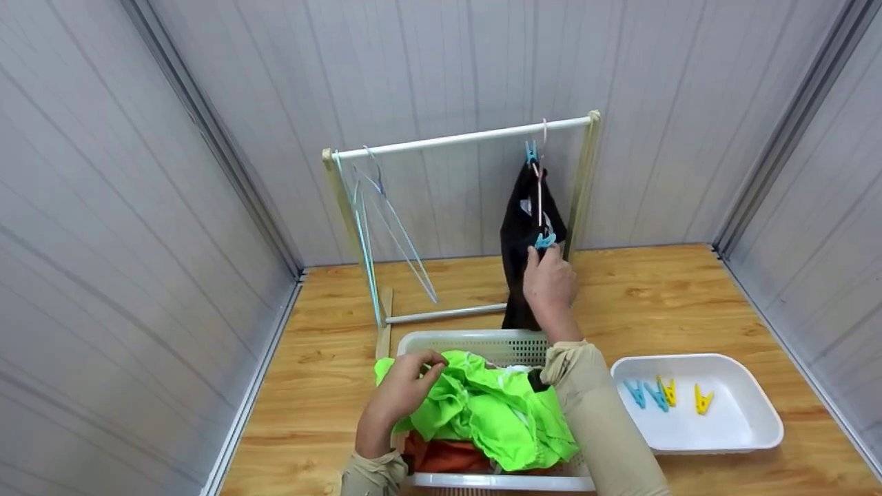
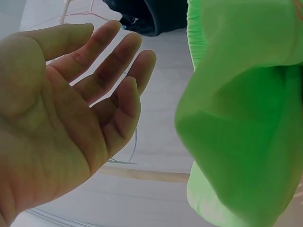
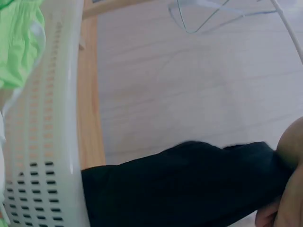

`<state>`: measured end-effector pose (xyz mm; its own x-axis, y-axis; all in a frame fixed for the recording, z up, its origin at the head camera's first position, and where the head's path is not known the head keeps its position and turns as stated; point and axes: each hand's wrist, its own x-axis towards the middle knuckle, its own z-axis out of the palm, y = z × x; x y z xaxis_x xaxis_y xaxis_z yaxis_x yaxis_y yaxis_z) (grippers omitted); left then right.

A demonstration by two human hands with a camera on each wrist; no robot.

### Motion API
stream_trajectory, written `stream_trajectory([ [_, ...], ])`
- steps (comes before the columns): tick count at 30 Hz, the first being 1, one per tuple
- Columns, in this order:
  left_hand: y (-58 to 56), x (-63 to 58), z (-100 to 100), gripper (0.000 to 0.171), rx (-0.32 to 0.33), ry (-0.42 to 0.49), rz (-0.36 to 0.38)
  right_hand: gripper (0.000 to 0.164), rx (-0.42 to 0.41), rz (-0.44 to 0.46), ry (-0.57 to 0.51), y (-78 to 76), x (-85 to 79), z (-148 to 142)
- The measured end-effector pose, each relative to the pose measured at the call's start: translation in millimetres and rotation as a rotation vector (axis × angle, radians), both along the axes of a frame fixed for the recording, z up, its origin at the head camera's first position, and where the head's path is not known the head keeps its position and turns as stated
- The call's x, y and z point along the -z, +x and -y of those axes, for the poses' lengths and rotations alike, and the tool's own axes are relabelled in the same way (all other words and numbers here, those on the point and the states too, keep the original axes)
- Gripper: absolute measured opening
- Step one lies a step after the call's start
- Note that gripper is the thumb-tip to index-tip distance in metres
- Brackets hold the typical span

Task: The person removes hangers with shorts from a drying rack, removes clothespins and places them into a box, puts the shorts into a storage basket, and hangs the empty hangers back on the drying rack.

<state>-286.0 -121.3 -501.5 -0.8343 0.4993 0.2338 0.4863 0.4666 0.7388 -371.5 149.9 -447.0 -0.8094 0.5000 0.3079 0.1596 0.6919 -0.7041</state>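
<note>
My right hand (image 1: 549,282) pinches a light blue clothespin (image 1: 545,240) at the near end of a pink hanger (image 1: 539,196). Black clothing (image 1: 518,241) hangs from that hanger, and a second blue clothespin (image 1: 530,151) grips it near the far end. In the right wrist view, the fingers (image 3: 289,189) at the frame's edge overlap the dark cloth (image 3: 184,184). My left hand (image 1: 403,386) hovers by the bright green garment (image 1: 482,406), its fingers loosely bent and holding nothing. The left wrist view shows its palm (image 2: 71,109) beside the green cloth (image 2: 241,118).
Light blue hangers (image 1: 406,238) hang at the left of the white rack bar (image 1: 448,140). The white basket (image 1: 441,339) holds the green garment and rust-orange cloth (image 1: 444,456). A white tray (image 1: 730,430) at right contains blue and yellow clothespins (image 1: 702,399). Panel walls enclose the wooden floor.
</note>
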Motion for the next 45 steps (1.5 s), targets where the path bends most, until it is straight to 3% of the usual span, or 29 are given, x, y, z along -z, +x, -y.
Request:
stream_trajectory([
  [5, 0.2, -0.6, 0, 0.015, -0.001, -0.007, -0.008, 0.04, -0.011, -0.123, 0.018, 6.2, -7.9, -5],
  [12, -2.0, 0.2, 2, 0.015, 0.005, -0.014, -0.02, 0.038, -0.039, -0.188, 0.043, 26.7, -36.2, -10],
  [20, -4.5, 0.2, 2, 0.014, 0.005, -0.011, -0.016, 0.037, -0.159, -0.191, 0.119, 62.7, -70.2, -26],
  [31, -5.1, -4.4, 4, 0.016, -0.005, 0.013, -0.001, 0.032, -0.342, -0.228, 0.265, 118.6, -102.0, -64],
  [35, -5.0, -9.7, 6, 0.016, -0.017, 0.036, -0.043, 0.028, -0.444, -0.277, 0.312, 132.1, -106.3, -76],
  [40, -3.6, -22.3, 6, 0.013, -0.048, 0.126, -0.135, 0.018, -0.574, -0.375, 0.33, 142.1, -110.4, -87],
  [45, -0.5, -40.8, 6, 0.021, -0.149, 0.268, -0.278, 0.015, -0.705, -0.483, 0.301, 152.2, -116.2, -97],
])
